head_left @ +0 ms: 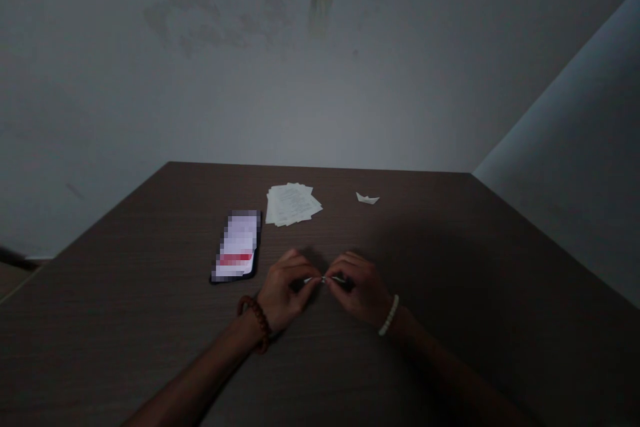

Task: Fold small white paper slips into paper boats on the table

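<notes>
Grip closed: left hand (286, 281), right hand (364, 283) pinching small paper piece (309, 279); press evenly, edges aligned; sheet stack (291, 204) beyond grip.

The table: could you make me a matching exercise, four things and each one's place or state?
1. Phone
2. Paper sheets
3. Folded paper shape
4. Small pale piece

A. Pinched by left hand and right hand
B. In an overlapping pile
C. Lit up, left of the pile
D. Pointed tips upturned, right of the pile

Pairs: 1-C; 2-B; 3-D; 4-A
</notes>
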Demonstrator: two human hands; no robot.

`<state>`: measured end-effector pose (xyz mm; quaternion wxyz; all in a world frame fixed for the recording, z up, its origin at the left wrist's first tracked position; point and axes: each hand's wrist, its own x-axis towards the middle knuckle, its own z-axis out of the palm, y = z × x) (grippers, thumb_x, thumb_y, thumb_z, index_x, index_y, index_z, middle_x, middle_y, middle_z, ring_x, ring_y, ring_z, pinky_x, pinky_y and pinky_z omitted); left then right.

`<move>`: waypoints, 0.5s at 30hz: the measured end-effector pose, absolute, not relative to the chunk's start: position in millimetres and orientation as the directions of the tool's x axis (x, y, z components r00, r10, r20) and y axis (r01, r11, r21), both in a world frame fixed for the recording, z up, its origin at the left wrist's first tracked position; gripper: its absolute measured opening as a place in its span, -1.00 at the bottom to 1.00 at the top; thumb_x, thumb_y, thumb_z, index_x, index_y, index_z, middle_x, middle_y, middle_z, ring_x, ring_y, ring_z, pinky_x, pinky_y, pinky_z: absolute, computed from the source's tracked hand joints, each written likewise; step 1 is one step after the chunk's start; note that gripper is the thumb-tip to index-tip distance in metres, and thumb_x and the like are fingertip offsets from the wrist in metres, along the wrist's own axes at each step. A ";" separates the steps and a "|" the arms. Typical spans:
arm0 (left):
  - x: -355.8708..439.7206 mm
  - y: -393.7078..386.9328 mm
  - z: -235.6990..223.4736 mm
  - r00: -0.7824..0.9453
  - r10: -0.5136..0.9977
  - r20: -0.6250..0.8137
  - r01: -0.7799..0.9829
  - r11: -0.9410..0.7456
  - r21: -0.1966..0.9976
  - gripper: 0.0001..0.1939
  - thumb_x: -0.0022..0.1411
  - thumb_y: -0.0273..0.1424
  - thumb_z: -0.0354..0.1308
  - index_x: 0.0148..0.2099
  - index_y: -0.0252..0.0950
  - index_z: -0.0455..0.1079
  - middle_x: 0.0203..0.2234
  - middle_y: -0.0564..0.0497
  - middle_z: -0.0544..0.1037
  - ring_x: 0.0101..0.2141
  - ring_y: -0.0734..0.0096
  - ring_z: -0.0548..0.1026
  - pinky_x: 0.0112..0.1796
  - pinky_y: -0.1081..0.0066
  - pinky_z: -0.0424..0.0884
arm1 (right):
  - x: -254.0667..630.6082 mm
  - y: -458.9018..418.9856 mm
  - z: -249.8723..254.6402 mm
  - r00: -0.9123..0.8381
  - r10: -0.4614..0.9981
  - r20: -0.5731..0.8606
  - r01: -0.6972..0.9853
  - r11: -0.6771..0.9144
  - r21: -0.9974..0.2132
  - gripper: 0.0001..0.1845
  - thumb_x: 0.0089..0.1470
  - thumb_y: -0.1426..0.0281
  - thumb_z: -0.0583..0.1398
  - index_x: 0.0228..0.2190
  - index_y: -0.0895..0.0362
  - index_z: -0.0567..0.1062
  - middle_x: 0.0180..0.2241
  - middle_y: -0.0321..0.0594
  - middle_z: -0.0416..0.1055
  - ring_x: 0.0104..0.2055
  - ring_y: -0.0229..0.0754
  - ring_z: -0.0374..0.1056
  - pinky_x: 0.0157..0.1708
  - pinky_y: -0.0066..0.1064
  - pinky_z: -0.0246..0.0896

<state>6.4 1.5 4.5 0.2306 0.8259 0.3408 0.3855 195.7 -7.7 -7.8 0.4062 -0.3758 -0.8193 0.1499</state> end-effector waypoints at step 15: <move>1.8 2.9 6.2 0.408 0.803 0.434 0.453 -0.591 0.668 -0.75 0.26 -0.34 0.06 -0.42 -0.30 0.45 -0.55 0.01 0.44 -0.41 0.34 0.34 -0.38 0.37 0.25 | 202.2 -4.5 -8.0 -0.277 0.822 0.498 0.540 0.562 -0.627 -0.91 0.05 0.44 0.22 -0.48 0.11 0.44 -0.52 -0.29 0.39 -0.48 -0.26 0.21 -0.44 -0.42 0.08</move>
